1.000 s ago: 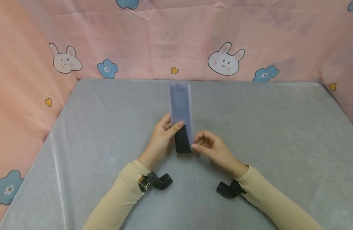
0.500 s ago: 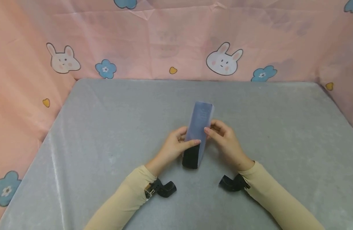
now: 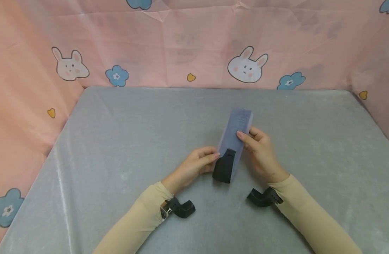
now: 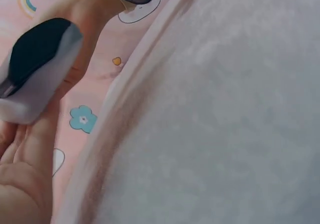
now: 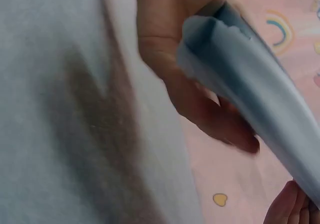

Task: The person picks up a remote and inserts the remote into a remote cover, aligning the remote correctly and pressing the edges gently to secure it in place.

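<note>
A long, narrow translucent case (image 3: 235, 127), bluish-violet and with faint raised marks toward its far end, slants up and to the right over the grey tabletop (image 3: 118, 134), a little right of the middle. At its near end is a black piece (image 3: 225, 167) with a broad base and a narrower, slanted top. The right hand (image 3: 261, 153) grips the case by its right side, thumb laid across the front and fingers behind. The left hand (image 3: 194, 164) has its fingers loosely bent and its thumb tip at the left edge, by the black piece; whether it pinches or only touches cannot be told. The fingers behind the case are mostly hidden, the marks are too faint to read, and both wrist views cut the case off and blur in part. Black curved brackets (image 3: 185, 209) sit at the cuffs of the beige sleeves (image 3: 134, 222). The tabletop has a soft, mottled covering, and a pink cloth (image 3: 169, 42) printed with rabbits, blue flowers and yellow hearts hangs behind and at both sides.
</note>
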The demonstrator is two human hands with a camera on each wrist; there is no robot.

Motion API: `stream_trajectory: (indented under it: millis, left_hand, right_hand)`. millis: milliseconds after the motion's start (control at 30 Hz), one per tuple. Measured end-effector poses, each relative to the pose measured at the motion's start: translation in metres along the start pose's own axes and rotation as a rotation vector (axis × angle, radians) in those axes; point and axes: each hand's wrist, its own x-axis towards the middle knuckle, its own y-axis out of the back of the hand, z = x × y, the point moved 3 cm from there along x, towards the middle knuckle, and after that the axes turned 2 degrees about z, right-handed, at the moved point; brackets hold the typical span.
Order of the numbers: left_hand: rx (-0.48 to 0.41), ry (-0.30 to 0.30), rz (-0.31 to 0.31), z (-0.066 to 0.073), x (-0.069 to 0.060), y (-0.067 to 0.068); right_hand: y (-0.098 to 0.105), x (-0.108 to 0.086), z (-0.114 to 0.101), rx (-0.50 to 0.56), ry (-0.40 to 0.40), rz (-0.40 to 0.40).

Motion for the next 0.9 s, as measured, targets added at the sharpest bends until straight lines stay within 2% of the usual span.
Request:
stream_trajectory:
  millis: [200, 333, 500, 600, 733, 900]
  left_hand:
    - [0.014, -0.015, -0.022, -0.003, 0.001, 0.002]
    - [0.001, -0.023, -0.033, -0.004, 0.001, 0.001]
    - [-0.032, -0.034, -0.024, -0.004, 0.001, -0.002]
    - [-0.048, -0.033, -0.008, -0.005, 0.0, -0.003]
    - [-0.065, -0.022, 0.017, -0.006, 0.0, -0.004]
    - [-0.073, -0.004, 0.06, -0.007, 0.001, -0.004]
  right_hand:
    - [0.006, 0.003, -0.008, 0.085, 0.01, 0.025]
    - [0.005, 0.003, -0.008, 0.048, 0.017, 0.013]
    - [0.0, 0.0, 0.001, -0.027, -0.045, -0.061]
    - [-0.003, -0.001, 0.005, -0.015, -0.073, -0.103]
    - [-0.004, -0.001, 0.006, 0.022, -0.047, -0.087]
    - [-0.004, -0.002, 0.004, 0.01, 0.007, -0.062]
